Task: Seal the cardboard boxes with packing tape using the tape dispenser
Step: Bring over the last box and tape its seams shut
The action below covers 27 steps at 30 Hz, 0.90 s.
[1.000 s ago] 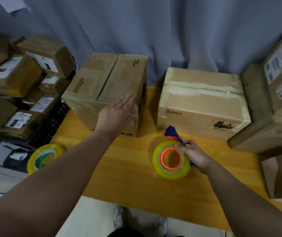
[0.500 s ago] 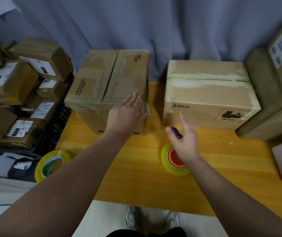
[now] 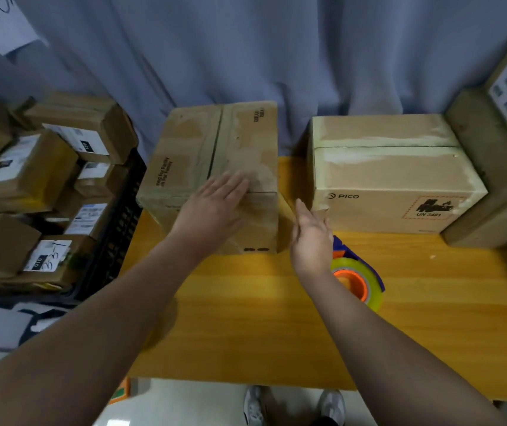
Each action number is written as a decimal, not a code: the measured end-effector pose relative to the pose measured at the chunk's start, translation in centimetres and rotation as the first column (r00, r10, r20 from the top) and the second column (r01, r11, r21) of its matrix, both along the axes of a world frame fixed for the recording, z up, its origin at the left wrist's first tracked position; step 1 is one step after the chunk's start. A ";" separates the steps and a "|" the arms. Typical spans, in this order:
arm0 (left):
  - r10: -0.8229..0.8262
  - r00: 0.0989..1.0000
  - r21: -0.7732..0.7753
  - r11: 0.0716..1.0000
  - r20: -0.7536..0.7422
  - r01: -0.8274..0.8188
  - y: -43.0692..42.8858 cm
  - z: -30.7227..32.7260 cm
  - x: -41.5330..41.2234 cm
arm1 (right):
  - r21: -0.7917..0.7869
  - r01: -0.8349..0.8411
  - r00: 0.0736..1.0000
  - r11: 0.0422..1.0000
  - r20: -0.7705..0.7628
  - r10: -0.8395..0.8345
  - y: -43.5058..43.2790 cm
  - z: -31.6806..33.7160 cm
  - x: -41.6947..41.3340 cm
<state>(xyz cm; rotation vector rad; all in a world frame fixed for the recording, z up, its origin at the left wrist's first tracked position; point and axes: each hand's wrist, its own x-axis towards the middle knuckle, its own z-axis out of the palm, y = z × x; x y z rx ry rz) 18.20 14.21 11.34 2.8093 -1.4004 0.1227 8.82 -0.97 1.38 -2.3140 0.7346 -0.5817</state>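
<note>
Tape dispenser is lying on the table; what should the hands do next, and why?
Probably set the right hand against the left box and slide it closer: the left hand lies flat on it, and its top seam looks untaped.

A curtain (image 3: pixel 277 56) hangs behind the table (image 3: pixel 246 309); labelled parcels (image 3: pixel 28 170) pile beyond its left edge, perhaps in a crate (image 3: pixel 117 222).

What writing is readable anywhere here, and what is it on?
"PICO": front of the right box.
"UN 3481": red-bordered label on that box.
"33-1": handwritten white label, far left.
Print on the left box and other shipping labels: too blurred to read.
</note>
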 end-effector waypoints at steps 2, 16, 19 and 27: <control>-0.006 1.000 -0.002 1.000 -0.021 0.005 1.7 -0.4 0.9 | 0.013 -0.001 1.000 1.000 0.021 0.001 0.5 -0.6 0.3; -0.006 0.995 -0.219 0.975 0.100 0.028 1.6 -3.6 1.2 | 0.508 -0.248 0.967 0.825 0.074 0.245 3.5 -1.9 0.7; -0.009 0.993 -0.225 0.974 0.117 0.036 1.7 -3.8 1.3 | 0.612 -0.308 0.951 0.728 0.231 0.207 3.1 1.1 1.7; -0.014 0.992 -0.220 0.975 0.127 0.042 1.7 -3.8 1.3 | 0.632 -0.306 0.887 0.712 -0.081 0.454 2.8 -2.0 -0.3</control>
